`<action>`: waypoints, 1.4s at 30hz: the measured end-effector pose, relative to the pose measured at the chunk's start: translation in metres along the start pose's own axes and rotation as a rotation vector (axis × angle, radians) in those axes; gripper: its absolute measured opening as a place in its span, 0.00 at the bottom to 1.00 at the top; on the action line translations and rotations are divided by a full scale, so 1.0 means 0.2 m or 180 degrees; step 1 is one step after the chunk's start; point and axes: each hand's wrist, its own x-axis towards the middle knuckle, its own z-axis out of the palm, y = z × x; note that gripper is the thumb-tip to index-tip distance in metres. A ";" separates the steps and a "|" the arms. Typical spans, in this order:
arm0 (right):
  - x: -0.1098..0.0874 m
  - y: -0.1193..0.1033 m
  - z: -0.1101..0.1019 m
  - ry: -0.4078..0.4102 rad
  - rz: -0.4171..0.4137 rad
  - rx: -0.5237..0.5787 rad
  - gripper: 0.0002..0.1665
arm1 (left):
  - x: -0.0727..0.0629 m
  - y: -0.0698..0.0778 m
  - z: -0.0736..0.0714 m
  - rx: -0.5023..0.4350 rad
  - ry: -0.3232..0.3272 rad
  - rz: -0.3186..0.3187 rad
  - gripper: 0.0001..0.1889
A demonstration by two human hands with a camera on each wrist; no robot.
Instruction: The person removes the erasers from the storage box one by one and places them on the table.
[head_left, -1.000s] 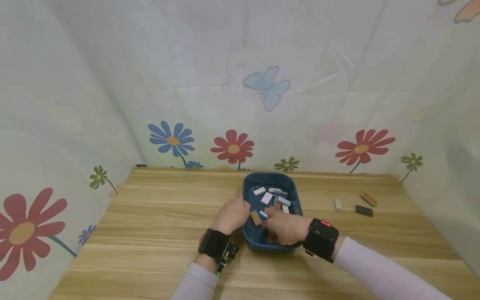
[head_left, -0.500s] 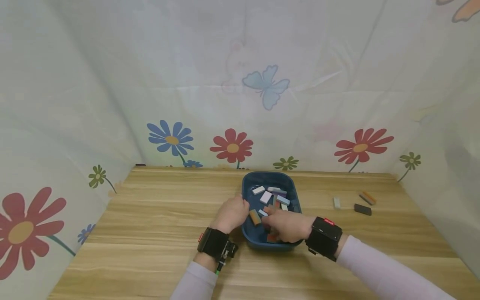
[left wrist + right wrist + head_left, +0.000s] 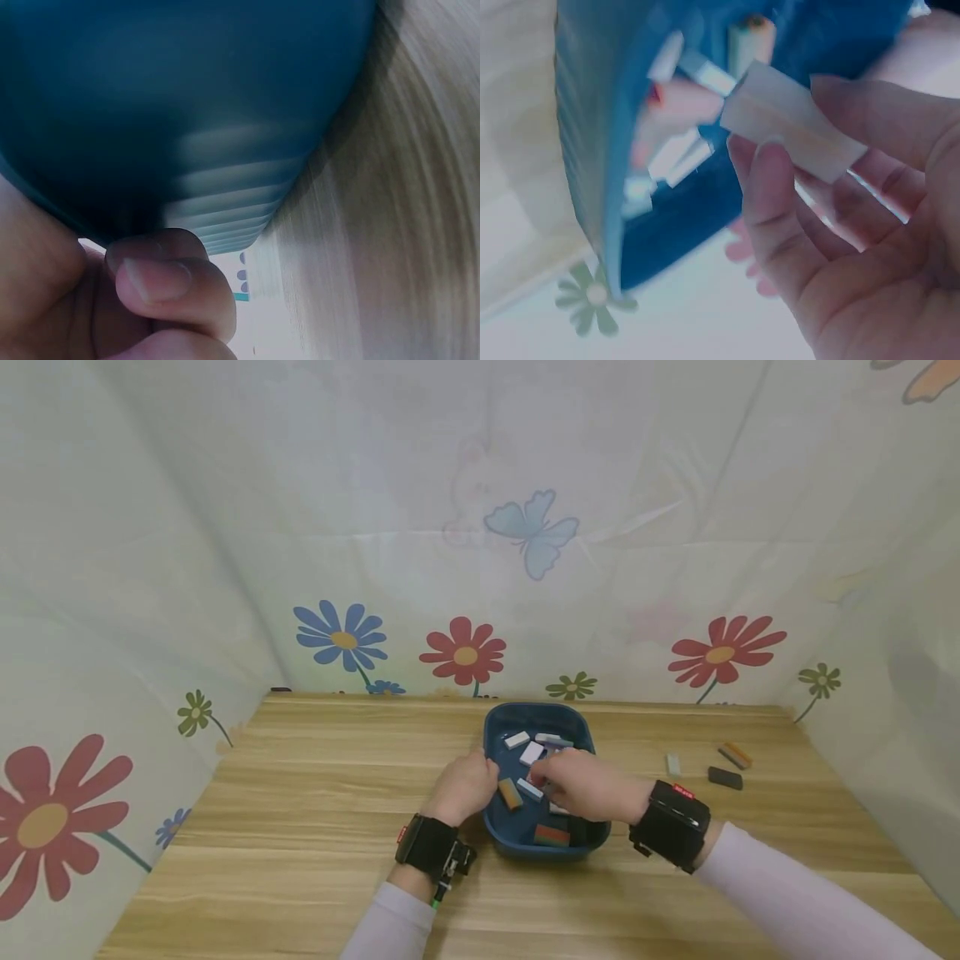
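A dark blue plastic bin (image 3: 551, 853) stands on the table with several small rectangular erasers inside. My left hand (image 3: 461, 789) grips the bin's left rim; the left wrist view shows its curled fingers (image 3: 176, 281) at the blue wall. Over the bin is my right hand (image 3: 588, 783), and in the right wrist view thumb and fingers pinch a pale eraser (image 3: 780, 112). Near it in the bin lie an orange-brown eraser (image 3: 511, 794), a light blue one (image 3: 529, 790) and a red-and-green one (image 3: 552, 836). The right hand covers part of the contents.
On the wooden table (image 3: 360, 793), right of the bin, lie a pale eraser (image 3: 673, 765), a black one (image 3: 725, 777) and an orange-and-grey one (image 3: 736, 755). A flowered cloth (image 3: 420, 568) hangs behind and along the sides.
My right hand has risen from the bin's near part and shifted slightly right and away, uncovering the red-and-green eraser. The left hand has stayed on the rim.
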 end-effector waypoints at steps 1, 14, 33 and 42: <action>-0.01 0.00 -0.03 0.0069 -0.0004 0.0009 0.07 | 0.00 0.00 0.00 0.0007 0.0006 0.0008 0.15; -0.18 0.11 -0.27 0.0772 0.1206 0.0076 0.15 | -0.01 0.00 0.00 -0.0130 -0.0040 -0.0033 0.19; -0.50 0.67 -0.32 0.0766 0.1785 -0.0203 0.14 | 0.00 0.00 0.01 -0.0112 -0.0088 -0.0067 0.23; -0.63 0.86 -0.27 0.0933 0.2182 -0.0278 0.03 | 0.00 0.00 0.00 -0.0113 -0.0065 -0.0036 0.21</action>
